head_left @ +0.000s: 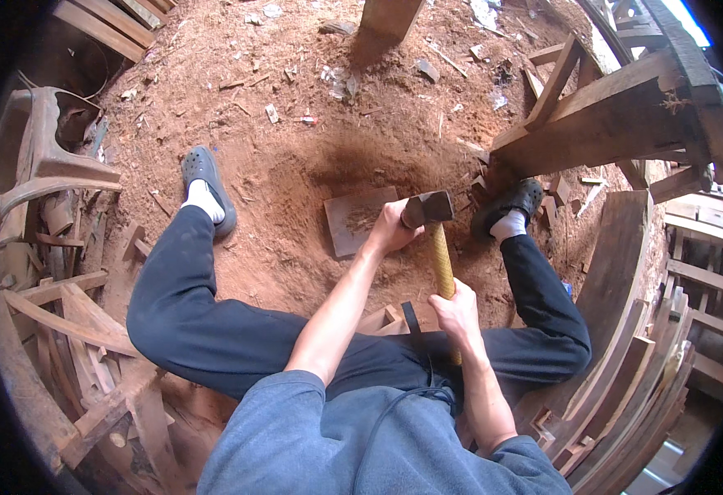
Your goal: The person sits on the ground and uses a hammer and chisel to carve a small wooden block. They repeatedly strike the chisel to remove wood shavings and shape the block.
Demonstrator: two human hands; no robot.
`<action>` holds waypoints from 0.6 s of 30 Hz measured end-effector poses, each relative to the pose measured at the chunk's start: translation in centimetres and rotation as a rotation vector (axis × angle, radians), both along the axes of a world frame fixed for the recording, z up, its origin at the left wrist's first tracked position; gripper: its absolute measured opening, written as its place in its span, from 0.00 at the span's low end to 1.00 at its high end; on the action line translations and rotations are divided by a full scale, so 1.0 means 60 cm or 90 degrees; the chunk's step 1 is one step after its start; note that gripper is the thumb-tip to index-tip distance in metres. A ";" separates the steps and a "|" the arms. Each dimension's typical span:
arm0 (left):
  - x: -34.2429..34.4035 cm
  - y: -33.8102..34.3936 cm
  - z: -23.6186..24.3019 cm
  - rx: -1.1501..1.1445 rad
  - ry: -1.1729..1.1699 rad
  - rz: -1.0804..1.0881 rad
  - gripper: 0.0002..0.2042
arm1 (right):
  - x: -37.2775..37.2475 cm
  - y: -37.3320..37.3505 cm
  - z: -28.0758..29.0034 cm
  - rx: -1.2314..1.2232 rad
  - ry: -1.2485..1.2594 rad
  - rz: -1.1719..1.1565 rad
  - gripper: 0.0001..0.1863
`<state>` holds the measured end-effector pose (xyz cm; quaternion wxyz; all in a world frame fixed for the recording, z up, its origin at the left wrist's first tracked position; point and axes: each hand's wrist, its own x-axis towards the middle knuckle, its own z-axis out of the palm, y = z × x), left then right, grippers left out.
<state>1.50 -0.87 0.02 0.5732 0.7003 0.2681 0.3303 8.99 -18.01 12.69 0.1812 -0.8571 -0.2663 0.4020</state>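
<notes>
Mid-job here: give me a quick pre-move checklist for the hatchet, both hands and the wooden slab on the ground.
1. Right hand wrapped around the yellow handle: ok.
2. Left hand clear of the hatchet head: not ok, it rests against the head.
3. Wooden slab lying flat on the sawdust floor: ok.
4. Feet clear of the slab: left shoe and right shoe sit apart from it on either side: ok.
5. Cutting edge condition: cannot tell, partly hidden by the left hand.
6. Black strap near the lower handle, loose or snagged: cannot tell.
</notes>
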 end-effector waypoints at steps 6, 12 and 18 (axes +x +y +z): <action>-0.003 0.010 -0.010 0.053 0.020 0.008 0.18 | -0.004 0.015 0.006 -0.023 0.009 -0.024 0.14; -0.001 0.001 0.018 -0.029 0.006 0.021 0.18 | -0.002 0.012 0.010 -0.014 0.020 -0.030 0.13; 0.002 0.006 0.046 0.034 -0.002 0.058 0.16 | 0.004 0.005 0.013 0.057 0.083 -0.075 0.08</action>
